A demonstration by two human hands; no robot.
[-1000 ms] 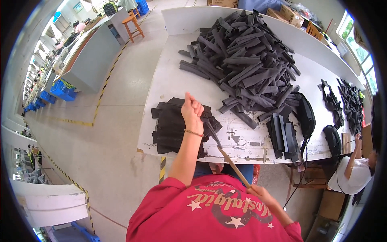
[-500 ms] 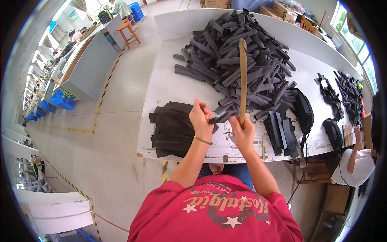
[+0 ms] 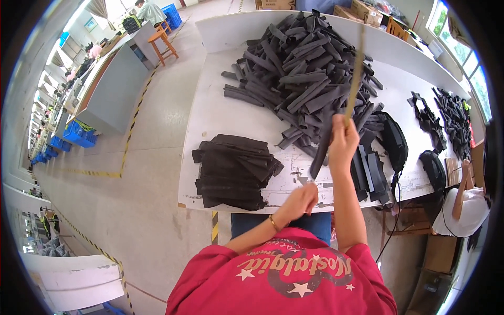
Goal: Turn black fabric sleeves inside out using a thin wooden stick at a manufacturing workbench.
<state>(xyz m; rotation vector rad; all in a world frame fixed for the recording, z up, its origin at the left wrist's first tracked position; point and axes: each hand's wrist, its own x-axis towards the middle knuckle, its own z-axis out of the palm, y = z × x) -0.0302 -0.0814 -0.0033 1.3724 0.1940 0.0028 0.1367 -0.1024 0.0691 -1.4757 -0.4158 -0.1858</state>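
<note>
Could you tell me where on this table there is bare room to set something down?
Bare white table lies left of the big strip heap, above the flat stack. A smaller patch lies between heap and right-hand clusters. The middle and front right are crowded.

Two hands work here: the right hand (image 3: 342,143) has one wooden stick (image 3: 356,73) in its grip, and one dark strip (image 3: 320,153) hangs just below it. Beyond the grip lies one big heap of black strips (image 3: 299,79), too many to count. Left of the left hand (image 3: 300,199) sits one flat stack of black pieces (image 3: 233,170) on the one white tabletop (image 3: 220,113).
</note>
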